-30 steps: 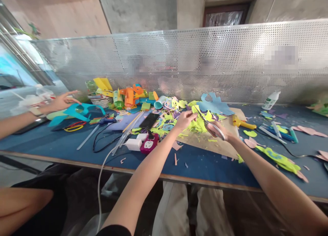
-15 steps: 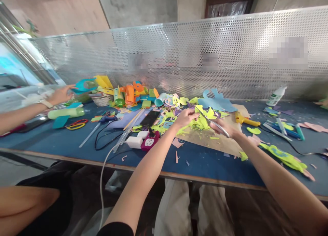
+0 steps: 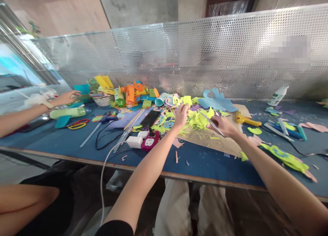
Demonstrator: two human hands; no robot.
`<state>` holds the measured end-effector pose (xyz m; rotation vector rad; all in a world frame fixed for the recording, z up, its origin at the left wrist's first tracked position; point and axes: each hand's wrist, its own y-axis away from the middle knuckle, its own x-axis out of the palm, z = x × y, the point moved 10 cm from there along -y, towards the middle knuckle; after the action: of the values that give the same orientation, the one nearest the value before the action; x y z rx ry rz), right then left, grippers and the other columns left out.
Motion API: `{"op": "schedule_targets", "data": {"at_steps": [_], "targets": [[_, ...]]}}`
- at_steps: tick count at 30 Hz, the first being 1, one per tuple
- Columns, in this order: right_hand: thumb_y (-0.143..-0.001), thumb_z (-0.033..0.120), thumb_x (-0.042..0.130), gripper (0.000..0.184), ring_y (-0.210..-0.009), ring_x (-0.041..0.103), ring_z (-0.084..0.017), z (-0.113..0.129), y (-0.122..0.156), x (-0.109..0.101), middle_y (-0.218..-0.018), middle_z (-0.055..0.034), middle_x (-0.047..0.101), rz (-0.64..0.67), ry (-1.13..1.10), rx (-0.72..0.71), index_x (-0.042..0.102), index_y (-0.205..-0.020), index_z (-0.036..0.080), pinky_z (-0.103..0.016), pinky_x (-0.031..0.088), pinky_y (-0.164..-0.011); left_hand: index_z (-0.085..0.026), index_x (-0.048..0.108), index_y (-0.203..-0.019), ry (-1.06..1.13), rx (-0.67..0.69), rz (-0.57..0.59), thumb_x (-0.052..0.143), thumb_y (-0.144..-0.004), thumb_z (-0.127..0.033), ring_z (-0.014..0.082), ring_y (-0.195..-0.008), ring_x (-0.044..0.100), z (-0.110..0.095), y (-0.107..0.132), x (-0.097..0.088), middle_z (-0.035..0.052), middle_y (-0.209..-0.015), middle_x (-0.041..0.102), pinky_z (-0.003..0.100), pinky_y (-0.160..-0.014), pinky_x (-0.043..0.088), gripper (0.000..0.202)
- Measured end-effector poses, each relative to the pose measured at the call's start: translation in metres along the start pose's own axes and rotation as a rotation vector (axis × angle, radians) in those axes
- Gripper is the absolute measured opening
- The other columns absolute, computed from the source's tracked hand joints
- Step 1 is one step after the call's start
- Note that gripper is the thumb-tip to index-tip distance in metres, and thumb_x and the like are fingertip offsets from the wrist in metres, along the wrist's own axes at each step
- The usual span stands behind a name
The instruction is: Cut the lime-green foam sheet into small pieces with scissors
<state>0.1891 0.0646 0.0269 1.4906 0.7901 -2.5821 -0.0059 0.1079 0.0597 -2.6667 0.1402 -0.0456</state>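
Both bare hands reach forward over a cluttered blue tabletop (image 3: 197, 171), well apart from each other. The left hand (image 3: 181, 115) has its fingertips closed, as far as I can tell, on a small lime-yellow piece of thin sheet material (image 3: 187, 100), perhaps paper or craft foam. The right hand (image 3: 223, 126) is wrapped around a slim pair of grey metal scissors (image 3: 216, 125), points toward the scraps; from my remote view I cannot tell whether the blades are parted.

I judge the lime piece very light, soft and easily creased, not slippery. I would pinch it at one edge, lightly, since a narrow part could tear or bend. The scissors should feel stiff and a little heavier, best gripped by the handle loops, clear of the blades.

In looks, the piece is bright, flat and roughly squarish, raised above the far left part of a ragged heap of lime-yellow scraps (image 3: 198, 120). That heap lies partly on a flat brown paper sheet (image 3: 217, 143), between the hands. Fine detail on the piece is too small for me to make out.
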Motion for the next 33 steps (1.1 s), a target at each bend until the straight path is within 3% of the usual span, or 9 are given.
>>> {"op": "schedule_targets", "data": {"at_steps": [5,12,16,25,33], "targets": [[-0.078,0.058,0.058,0.043,-0.050,0.037,-0.014,-0.012,-0.001,-0.002,-0.055,0.0021,0.044,-0.053,0.006,0.042,0.042,-0.062,0.022,-0.031,0.019,-0.053,-0.022,0.029,-0.071,0.134,0.001,-0.046,0.050,-0.093,-0.054,0.0098,-0.052,0.021,0.008,-0.005,-0.006,-0.0048,-0.063,0.019,0.027,-0.051,0.024,0.044],[-0.080,0.053,0.058,0.034,-0.054,0.045,-0.016,-0.004,-0.001,0.009,-0.062,-0.0006,0.056,0.045,0.020,-0.016,0.050,-0.072,0.022,-0.030,0.024,-0.054,-0.021,0.039,-0.071,-0.140,0.054,0.159,0.051,-0.093,-0.050,0.0112,-0.053,0.030,-0.002,0.007,0.014,-0.0027,-0.061,0.031,0.028,-0.054,0.025,0.038],[-0.082,0.054,0.056,0.037,-0.053,0.042,-0.015,0.001,-0.001,0.006,-0.058,0.0003,0.051,0.030,-0.048,-0.037,0.047,-0.067,0.022,-0.030,0.024,-0.053,-0.021,0.042,-0.071,-0.226,0.101,0.256,0.049,-0.093,-0.049,0.0133,-0.055,0.034,-0.009,0.012,0.024,-0.0007,-0.062,0.036,0.029,-0.057,0.027,0.037],[-0.079,0.064,0.060,0.051,-0.049,0.034,-0.013,-0.002,-0.002,-0.004,-0.051,0.0030,0.037,-0.048,-0.060,0.056,0.042,-0.056,0.022,-0.031,0.019,-0.051,-0.020,0.047,-0.076,-0.214,0.117,0.096,0.054,-0.093,-0.049,0.0169,-0.072,0.054,-0.011,0.002,0.012,0.0024,-0.073,0.051,0.029,-0.069,0.040,0.034],[-0.075,0.071,0.060,0.056,-0.049,0.032,-0.014,-0.009,-0.004,-0.002,-0.052,0.0020,0.038,-0.061,-0.032,0.092,0.038,-0.056,0.023,-0.031,0.018,-0.051,-0.021,0.044,-0.084,0.050,-0.075,0.060,0.061,-0.089,-0.051,0.0146,-0.070,0.062,0.014,-0.001,0.011,-0.0003,-0.070,0.059,0.030,-0.074,0.050,0.034]]}}
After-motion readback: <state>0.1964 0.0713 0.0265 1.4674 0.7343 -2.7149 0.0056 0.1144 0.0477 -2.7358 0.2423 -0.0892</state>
